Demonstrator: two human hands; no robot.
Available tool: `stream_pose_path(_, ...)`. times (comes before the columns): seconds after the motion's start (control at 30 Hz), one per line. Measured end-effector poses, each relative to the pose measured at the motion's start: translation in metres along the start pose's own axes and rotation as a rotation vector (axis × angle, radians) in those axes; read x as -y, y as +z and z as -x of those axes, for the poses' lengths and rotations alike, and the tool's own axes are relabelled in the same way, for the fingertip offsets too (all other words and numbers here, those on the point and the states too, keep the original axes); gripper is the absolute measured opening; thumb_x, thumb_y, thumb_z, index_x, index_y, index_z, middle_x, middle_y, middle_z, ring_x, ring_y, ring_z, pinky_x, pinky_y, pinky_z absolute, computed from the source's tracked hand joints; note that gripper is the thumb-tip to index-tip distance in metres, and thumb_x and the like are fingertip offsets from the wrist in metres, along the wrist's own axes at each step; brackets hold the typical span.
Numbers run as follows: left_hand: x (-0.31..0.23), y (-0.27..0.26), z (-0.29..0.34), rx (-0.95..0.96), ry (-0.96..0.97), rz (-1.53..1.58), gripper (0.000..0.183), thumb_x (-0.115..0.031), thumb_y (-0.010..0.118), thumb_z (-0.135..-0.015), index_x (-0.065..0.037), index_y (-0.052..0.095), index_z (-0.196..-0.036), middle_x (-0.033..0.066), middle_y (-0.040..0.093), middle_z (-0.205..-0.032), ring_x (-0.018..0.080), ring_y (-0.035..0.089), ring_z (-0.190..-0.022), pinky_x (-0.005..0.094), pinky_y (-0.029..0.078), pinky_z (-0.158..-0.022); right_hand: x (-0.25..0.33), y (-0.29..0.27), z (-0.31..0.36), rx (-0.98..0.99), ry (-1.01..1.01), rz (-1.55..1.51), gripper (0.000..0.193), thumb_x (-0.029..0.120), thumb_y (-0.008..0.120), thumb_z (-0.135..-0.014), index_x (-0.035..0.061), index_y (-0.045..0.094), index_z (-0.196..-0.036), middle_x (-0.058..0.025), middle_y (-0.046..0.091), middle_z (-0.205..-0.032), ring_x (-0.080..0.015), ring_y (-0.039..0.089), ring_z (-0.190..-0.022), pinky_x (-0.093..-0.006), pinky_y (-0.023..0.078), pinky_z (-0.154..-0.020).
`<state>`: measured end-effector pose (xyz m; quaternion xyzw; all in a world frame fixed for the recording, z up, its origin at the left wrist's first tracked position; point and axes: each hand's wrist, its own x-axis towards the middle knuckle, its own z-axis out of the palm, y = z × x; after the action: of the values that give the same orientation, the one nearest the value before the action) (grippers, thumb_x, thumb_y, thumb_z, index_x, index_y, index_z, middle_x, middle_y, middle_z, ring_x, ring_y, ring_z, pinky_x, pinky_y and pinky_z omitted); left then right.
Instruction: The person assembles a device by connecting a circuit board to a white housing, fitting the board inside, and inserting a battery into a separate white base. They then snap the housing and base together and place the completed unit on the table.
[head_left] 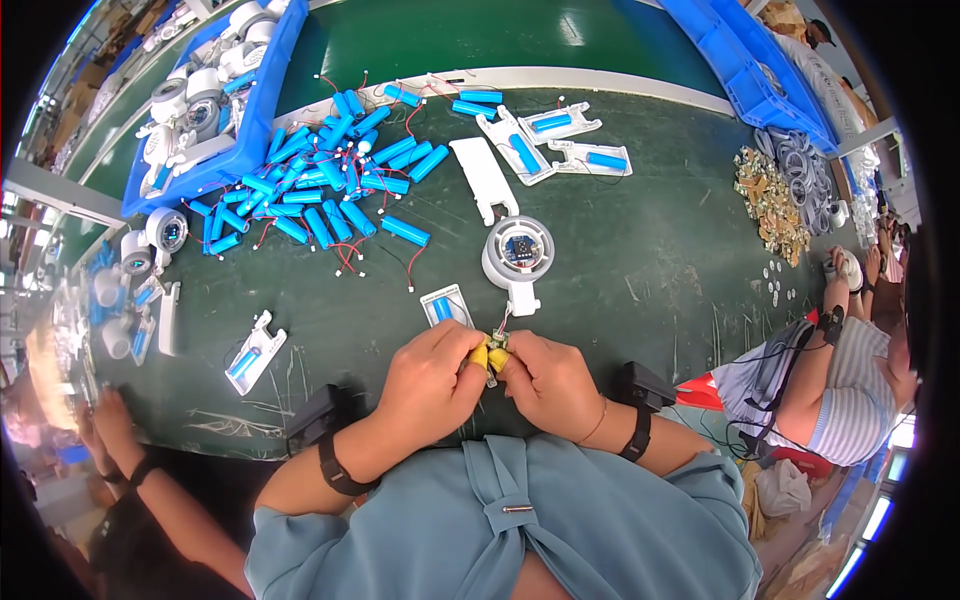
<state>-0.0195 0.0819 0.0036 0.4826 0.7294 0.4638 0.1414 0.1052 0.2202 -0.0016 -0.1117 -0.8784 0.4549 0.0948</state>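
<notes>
Close in front of my body, my left hand (430,378) and my right hand (555,380) meet, fingertips pinched on a small green circuit board (499,341). Yellow covers wrap the thumbs. Thin wires run from the board toward a round white fan head (518,250), which lies just beyond my hands with a dark board in its middle. By my left fingertips is a white handle shell (459,296) holding a blue battery (441,309), partly hidden by that hand. An empty white handle shell (484,178) lies behind the fan head.
A heap of blue wired batteries (330,170) spreads at the far left, beside a blue crate (270,100) of white fan parts. Small circuit boards (768,205) and grey rings (805,180) are piled at right, near another blue crate (745,70). Co-workers' arms (815,350) show at both sides.
</notes>
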Motion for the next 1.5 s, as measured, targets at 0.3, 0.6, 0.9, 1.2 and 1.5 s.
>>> stream_pose_path(0.3,-0.001,0.004,0.002,-0.019,0.040,-0.009,0.022,0.006,0.060,-0.074,0.002,0.059,-0.096,0.0126,0.058,-0.082,0.0252,0.056,-0.060,0.0341,0.044,-0.053,-0.002,0.005,-0.002,-0.045,-0.075,0.103,0.008,0.003,0.057,-0.088,-0.0001,0.056,-0.096,-0.0156,0.062,-0.073,-0.0322,0.063,-0.060,-0.0402,0.050,-0.054)
stream_pose_path(0.6,0.004,-0.006,-0.009,0.061,-0.014,0.060,0.017,0.002,0.065,-0.075,0.000,0.061,-0.091,0.0090,0.059,-0.078,0.0176,0.054,-0.054,0.0297,0.042,-0.049,-0.004,0.005,-0.002,-0.055,-0.062,0.073,0.013,0.004,0.063,-0.085,0.0010,0.057,-0.097,-0.0161,0.063,-0.076,-0.0340,0.063,-0.064,-0.0404,0.051,-0.055)
stream_pose_path(0.9,0.002,-0.004,-0.008,0.096,-0.029,0.025,0.016,-0.002,0.070,-0.074,-0.002,0.062,-0.088,0.0051,0.059,-0.077,0.0109,0.053,-0.050,0.0260,0.041,-0.046,0.001,0.004,0.001,-0.046,-0.093,0.061,0.020,0.009,0.068,-0.080,0.0026,0.050,-0.085,-0.0130,0.061,-0.073,-0.0328,0.063,-0.064,-0.0407,0.052,-0.056)
stream_pose_path(1.2,-0.002,-0.006,-0.012,0.137,-0.067,0.007,0.016,-0.003,0.070,-0.072,-0.003,0.062,-0.086,0.0052,0.058,-0.075,0.0143,0.053,-0.052,0.0274,0.041,-0.047,-0.004,0.007,0.003,-0.077,-0.131,0.044,0.019,0.007,0.069,-0.078,0.0027,0.051,-0.083,-0.0119,0.060,-0.072,-0.0305,0.062,-0.062,-0.0392,0.051,-0.055)
stream_pose_path(1.5,-0.002,-0.009,-0.012,0.125,-0.069,-0.025,0.020,-0.003,0.070,-0.071,-0.002,0.063,-0.090,0.0056,0.060,-0.077,0.0146,0.053,-0.052,0.0279,0.042,-0.048,0.010,-0.016,0.000,0.035,-0.058,-0.025,0.017,0.007,0.068,-0.079,0.0024,0.054,-0.087,-0.0111,0.062,-0.074,-0.0294,0.062,-0.062,-0.0388,0.051,-0.055)
